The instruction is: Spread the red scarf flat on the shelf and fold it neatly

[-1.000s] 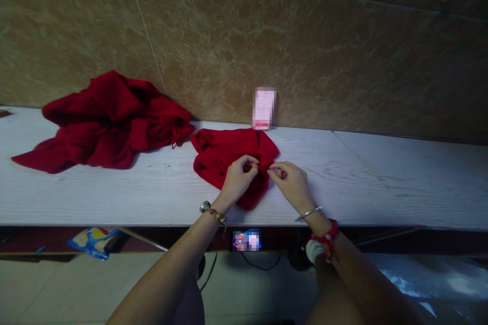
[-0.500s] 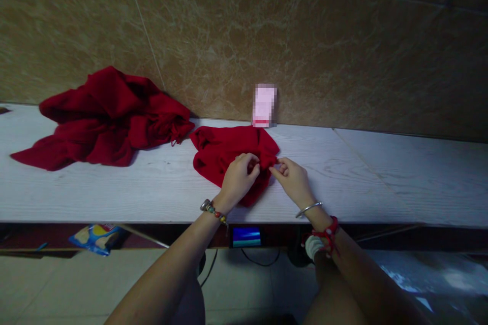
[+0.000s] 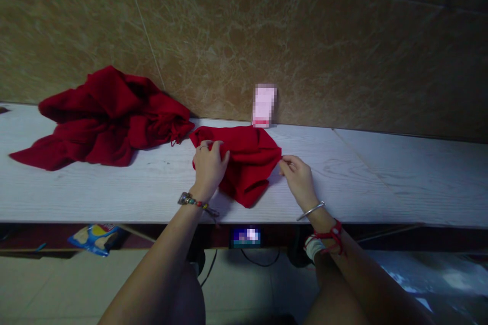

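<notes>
Pinches the right tip of the smaller red cloth (image 3: 247, 162) with the right hand (image 3: 299, 177), rests the left hand (image 3: 209, 168) on its left side with parted fingers, between the table's (image 3: 381, 177) front and back edges. Looks partly spread, with creases left.

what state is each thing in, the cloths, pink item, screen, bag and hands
small red cloth, partly spread, creased
large red fringed cloth, crumpled in a heap
pink rectangular item, upright, details blurred
small dark-framed rectangular screen, lit, image blurred
blue printed plastic bag, cannot tell whether opened
left hand, bent over the small red cloth's left side, grip unclear
right hand, pinching the small red cloth's right corner
</notes>
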The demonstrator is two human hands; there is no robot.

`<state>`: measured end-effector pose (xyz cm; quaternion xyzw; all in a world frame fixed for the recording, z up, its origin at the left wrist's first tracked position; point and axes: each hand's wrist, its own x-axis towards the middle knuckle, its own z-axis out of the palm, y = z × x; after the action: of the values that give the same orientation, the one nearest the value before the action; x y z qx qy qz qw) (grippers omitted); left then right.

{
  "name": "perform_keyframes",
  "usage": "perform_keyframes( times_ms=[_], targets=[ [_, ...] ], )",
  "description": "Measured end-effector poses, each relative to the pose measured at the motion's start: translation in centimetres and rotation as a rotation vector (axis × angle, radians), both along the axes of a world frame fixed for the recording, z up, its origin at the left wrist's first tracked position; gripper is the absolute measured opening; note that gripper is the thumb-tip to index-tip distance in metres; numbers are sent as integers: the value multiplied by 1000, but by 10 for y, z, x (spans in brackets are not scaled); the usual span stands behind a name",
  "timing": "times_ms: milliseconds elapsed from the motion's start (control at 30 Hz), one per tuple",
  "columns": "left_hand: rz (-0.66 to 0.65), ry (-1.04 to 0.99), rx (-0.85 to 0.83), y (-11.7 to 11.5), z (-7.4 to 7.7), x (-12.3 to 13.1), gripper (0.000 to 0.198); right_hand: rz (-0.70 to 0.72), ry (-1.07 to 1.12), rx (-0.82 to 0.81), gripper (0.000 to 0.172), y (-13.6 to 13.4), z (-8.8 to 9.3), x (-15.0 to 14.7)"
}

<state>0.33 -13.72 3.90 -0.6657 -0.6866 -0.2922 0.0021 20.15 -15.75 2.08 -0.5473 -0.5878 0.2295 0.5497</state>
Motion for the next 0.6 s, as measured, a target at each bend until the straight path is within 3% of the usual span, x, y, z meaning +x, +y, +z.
perform_keyframes(
  times_ms=[133,233,333,500,600],
  targets=[
    [-52,128,-141,-1,-1,-15,38,-52,-109,81,27,-3,-2,-3],
    [-93,199,-198,-6,-1,-18,35,-36,-249,128,19,-8,-2,-10],
    [-49,214,-232,-8,-2,-21,34,-70,-275,180,14,-9,0,-12],
    [70,130,-356,-1,-6,-34,38,-263,-179,225,17,3,9,13],
    [94,53,-343,3,-5,-47,38,-416,-116,231,18,11,14,37]
  ],
)
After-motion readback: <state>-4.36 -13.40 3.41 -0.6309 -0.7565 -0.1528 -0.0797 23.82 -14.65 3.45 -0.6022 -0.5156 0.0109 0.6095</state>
